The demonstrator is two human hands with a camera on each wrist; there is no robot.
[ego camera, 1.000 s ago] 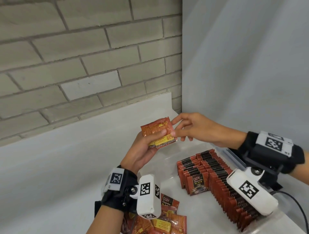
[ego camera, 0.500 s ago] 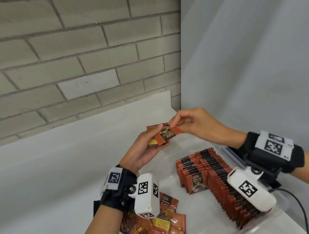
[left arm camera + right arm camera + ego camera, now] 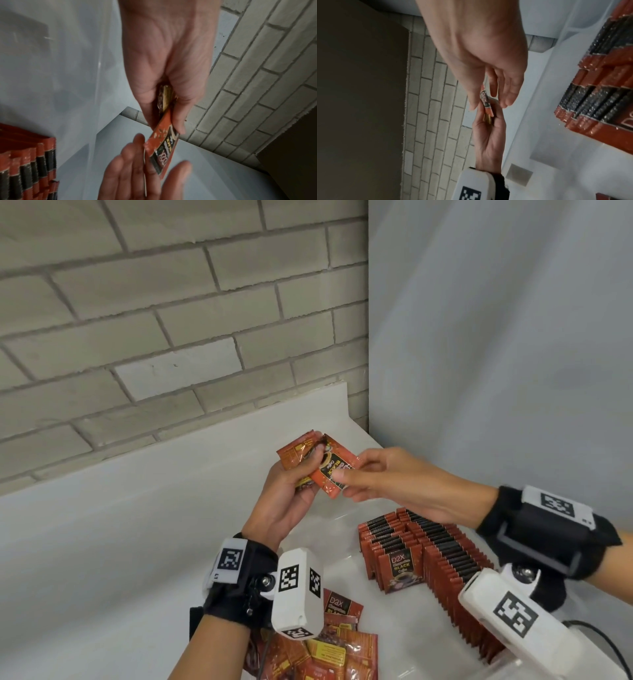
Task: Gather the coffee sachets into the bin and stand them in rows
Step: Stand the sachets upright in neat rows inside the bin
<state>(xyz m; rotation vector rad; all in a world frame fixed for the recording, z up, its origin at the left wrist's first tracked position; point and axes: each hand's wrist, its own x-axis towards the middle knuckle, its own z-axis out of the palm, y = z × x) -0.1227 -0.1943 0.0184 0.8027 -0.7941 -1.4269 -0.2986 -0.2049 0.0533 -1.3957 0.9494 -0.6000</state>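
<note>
Pinched between thumb and fingers of the right hand point(image 3: 394, 484): 1 front sachet point(image 3: 334, 470), printed face up and tilted, its far end caught under the left thumb. Clamped in the left hand point(image 3: 291, 491): a thin stack of sachets point(image 3: 294, 455), held narrow, edges visible in the left wrist view between thumb and palm. Both raised above the counter, at 12 o'clock from the clear bin point(image 3: 342, 529).

Changed over the last second: previously a flat stack with backs showing, right fingertips only touching its edge; half a second back, 1 sachet turned face out; now drawn further toward 3 o'clock and fanned off the stack. Likely meaning: sorting orientation in hand, 1 piece being flipped to match before placing.

Standing already in the bin: rows of sachets point(image 3: 442, 553) running from 12 toward 5 o'clock, a shorter row point(image 3: 387, 546) at their 9 o'clock side. Lying loose at 6 o'clock: a heap of sachets point(image 3: 339, 648), not yet gathered. Much left to do.
</note>
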